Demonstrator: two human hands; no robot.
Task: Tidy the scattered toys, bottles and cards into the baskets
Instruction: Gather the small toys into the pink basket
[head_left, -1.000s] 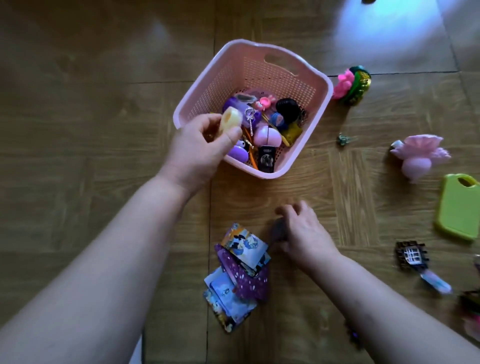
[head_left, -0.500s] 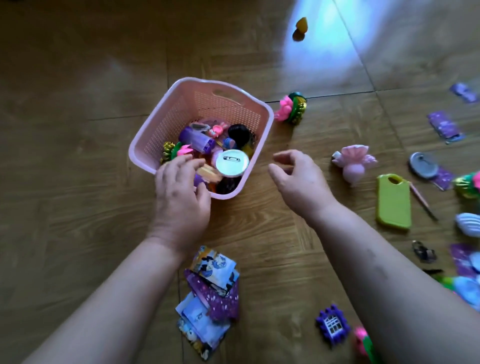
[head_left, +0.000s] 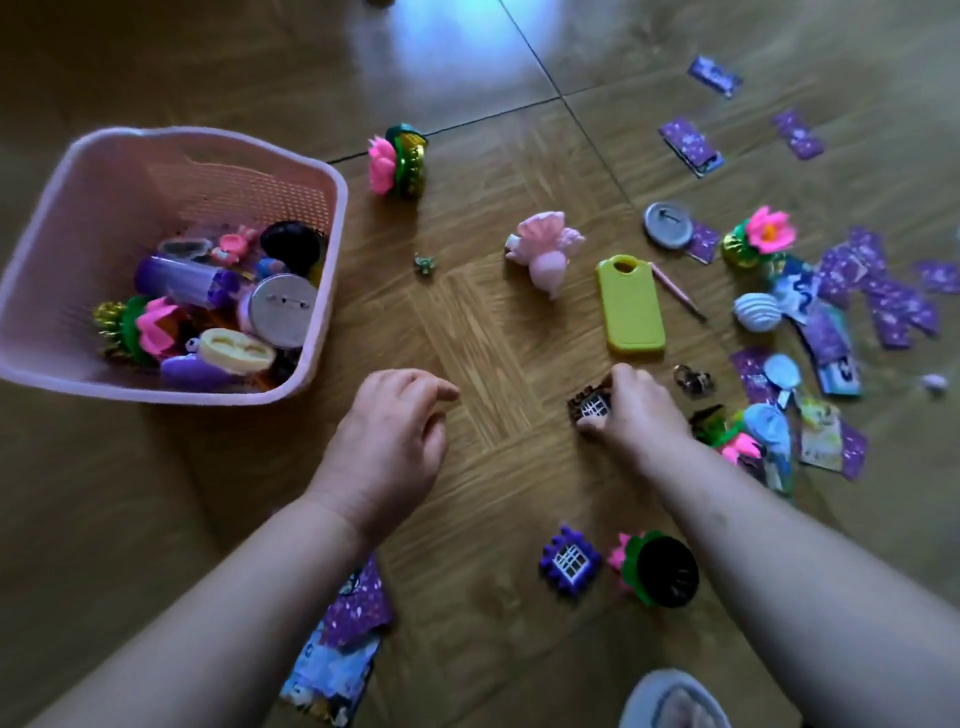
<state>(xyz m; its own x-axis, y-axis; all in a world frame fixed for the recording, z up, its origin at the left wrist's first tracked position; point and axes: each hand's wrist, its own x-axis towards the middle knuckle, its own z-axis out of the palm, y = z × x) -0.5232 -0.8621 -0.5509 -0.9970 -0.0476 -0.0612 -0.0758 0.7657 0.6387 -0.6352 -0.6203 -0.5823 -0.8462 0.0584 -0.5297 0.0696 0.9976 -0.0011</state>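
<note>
**A:** From the head camera, what is the right hand (head_left: 639, 415) doing?

**B:** It is down at the wooden floor (head_left: 493, 338). Its fingers (head_left: 621, 376) are curled, pinching a small dark square tile (head_left: 589, 408) with a white grid on its face. The tile is just below the green plastic tag (head_left: 631, 306). Whether it is lifted off the boards cannot be told.

**A:** And the left hand (head_left: 389, 441)?

**B:** It hangs over the floor near the front right corner of the pink basket (head_left: 332, 208). The fingers are loosely bent and hold nothing.

**A:** Where does the basket stand?

**B:** On the floor at the left, well apart from the right hand. Inside it lie a silver badge (head_left: 283, 312), a purple bottle (head_left: 182, 278), a pink lotus toy (head_left: 156, 325) and other small pieces.

**A:** What lies loose on the floor?

**B:** A second lotus toy (head_left: 400, 161) is beside the basket's far right corner. A pale pink flower toy (head_left: 545, 249) is just left of the green tag. A purple square tile (head_left: 569, 561) and a black-based lotus toy (head_left: 657, 569) lie side by side between the person's forearms. A stack of cards (head_left: 343, 639) is partly hidden under the left forearm. Many purple cards (head_left: 893, 301) are scattered at the right, with a floor badge (head_left: 668, 226) among them.
</note>
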